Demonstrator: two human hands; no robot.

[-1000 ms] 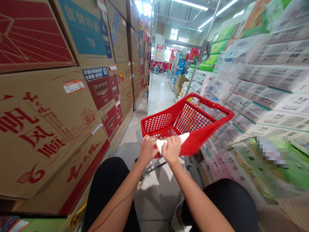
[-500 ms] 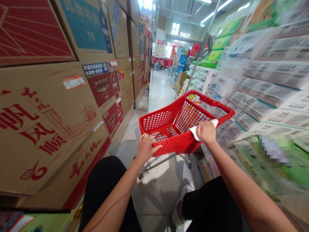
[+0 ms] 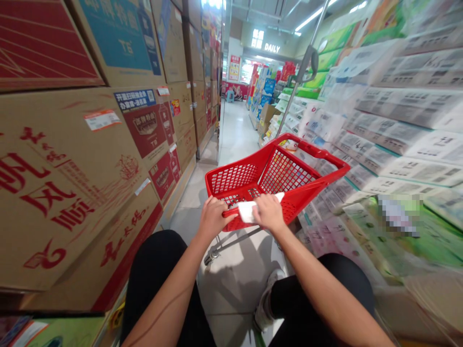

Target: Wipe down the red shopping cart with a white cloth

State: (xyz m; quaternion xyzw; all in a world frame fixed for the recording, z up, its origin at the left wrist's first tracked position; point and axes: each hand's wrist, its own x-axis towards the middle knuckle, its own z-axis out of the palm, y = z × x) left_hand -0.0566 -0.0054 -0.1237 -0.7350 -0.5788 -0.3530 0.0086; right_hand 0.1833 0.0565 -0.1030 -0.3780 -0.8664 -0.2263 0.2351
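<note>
A red plastic shopping cart (image 3: 231, 174) stands in front of me, its handle end to the right and its basket holding nothing that I can see. My left hand (image 3: 214, 217) is closed over the near corner of the basket rim. White cloth or tissue (image 3: 247, 212) is pressed against the near rim and side by my right hand (image 3: 268, 212), whose fingers are wrapped over it. The two hands are close together on the same side of the basket, with the white piece reaching toward the left hand.
Stacked cardboard boxes (image 3: 72, 178) wall the left side. Packs of paper goods (image 3: 394, 140) are piled along the right. A slanting metal pole (image 3: 289, 108) rises behind the cart. The tiled aisle (image 3: 237, 125) runs away ahead, with a blue stool (image 3: 230, 95) far off.
My right hand has slid the white cloth or tissue left along the basket rim, from near the handle end toward my left hand. The left hand keeps its hold on the corner.
</note>
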